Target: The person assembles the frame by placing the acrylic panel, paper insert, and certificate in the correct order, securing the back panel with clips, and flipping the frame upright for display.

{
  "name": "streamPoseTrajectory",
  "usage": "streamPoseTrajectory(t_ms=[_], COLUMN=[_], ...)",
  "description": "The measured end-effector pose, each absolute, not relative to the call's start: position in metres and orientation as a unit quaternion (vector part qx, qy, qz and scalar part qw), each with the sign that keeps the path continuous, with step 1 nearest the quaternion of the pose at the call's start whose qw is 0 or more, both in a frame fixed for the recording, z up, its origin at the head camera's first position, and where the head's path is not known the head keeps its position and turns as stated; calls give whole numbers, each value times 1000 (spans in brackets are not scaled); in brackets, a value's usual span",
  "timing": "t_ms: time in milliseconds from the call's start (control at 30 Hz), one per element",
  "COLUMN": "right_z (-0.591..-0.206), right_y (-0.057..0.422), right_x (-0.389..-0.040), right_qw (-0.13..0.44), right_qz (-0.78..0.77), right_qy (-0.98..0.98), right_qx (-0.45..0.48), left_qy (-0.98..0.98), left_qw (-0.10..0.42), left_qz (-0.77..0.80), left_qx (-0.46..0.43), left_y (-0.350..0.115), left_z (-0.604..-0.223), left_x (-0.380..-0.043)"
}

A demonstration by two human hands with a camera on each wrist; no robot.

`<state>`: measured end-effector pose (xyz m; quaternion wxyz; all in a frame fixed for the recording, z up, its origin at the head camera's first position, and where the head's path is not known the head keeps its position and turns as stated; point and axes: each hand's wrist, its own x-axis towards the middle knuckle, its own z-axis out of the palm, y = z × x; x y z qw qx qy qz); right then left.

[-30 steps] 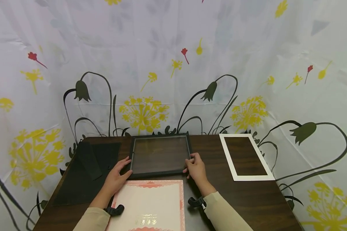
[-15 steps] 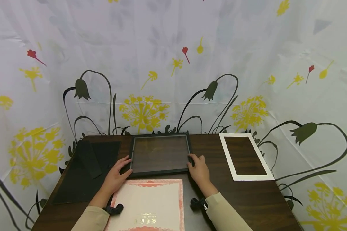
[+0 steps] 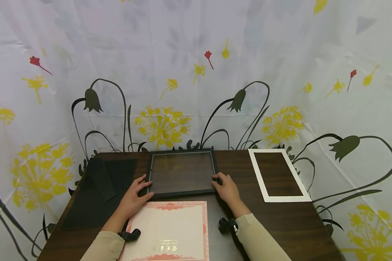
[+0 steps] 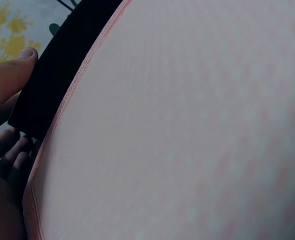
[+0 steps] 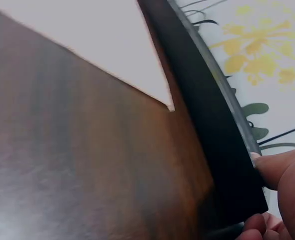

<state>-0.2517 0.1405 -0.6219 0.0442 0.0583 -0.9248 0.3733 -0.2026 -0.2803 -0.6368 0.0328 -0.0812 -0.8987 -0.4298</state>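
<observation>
A black picture frame [image 3: 183,193] with a clear pane lies lengthwise at the back middle of the table. My left hand [image 3: 134,197] holds its left side near the front corner, thumb at the front and fingers along the side. In the left wrist view, the thumb [image 4: 12,75] meets the frame's edge while other fingers curl below the corner. Opposite, my right hand [image 3: 228,189] grips the front right corner. Its thumb [image 5: 280,167] presses the rim in the right wrist view, with fingertips underneath. Just before the frame lies a white certificate [image 3: 170,224] with a red patterned border.
At the left lies a black backing board [image 3: 85,214] with its stand strip [image 3: 106,181]. A white mat [image 3: 287,199] with a rectangular opening rests at the right. The brown wooden table [image 3: 274,232] meets a flower-printed curtain [image 3: 189,72] at its back edge.
My right hand has shifted slightly right along the frame's corner, its fingers regripping the side. The left hand has edged a little further over the left rim. The frame has hardly moved.
</observation>
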Motion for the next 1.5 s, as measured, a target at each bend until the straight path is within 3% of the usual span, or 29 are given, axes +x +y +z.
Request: streamPoseTrajectory(t_ms=[300, 767, 1500], right_z=[-629, -634, -646], right_y=[148, 163, 180], right_x=[-254, -249, -213], right_qw=[30, -51, 33], right_qz=[401, 583, 671], right_qy=[-914, -810, -737], right_qx=[53, 34, 80], left_qy=[-897, -907, -897], left_qw=[15, 2, 27], left_qz=[-431, -416, -434], left_qx=[-101, -65, -78], left_y=[-284, -286, -286], left_z=[-639, -630, -632], left_x=[-202, -202, -199])
